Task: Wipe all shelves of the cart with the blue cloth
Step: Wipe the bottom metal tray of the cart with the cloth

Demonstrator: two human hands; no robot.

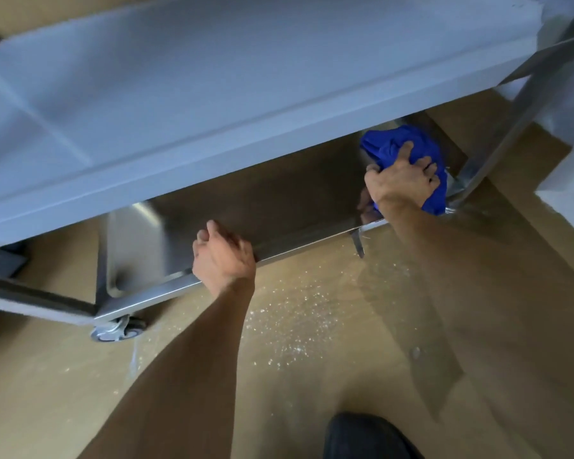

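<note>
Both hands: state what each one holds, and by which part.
Right hand presses the bunched blue cloth from above onto the lower shelf. Left hand grips that shelf's front edge.

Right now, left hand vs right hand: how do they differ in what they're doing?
The left hand grips the front edge of the lower steel shelf, bracing; the right hand presses the bunched blue cloth onto that shelf near its right corner. The left hand holds no cloth; the right hand is closed on it. The left hand sits nearer the camera; the right hand reaches further under the upper shelf. Both are bare and touch the same shelf.
</note>
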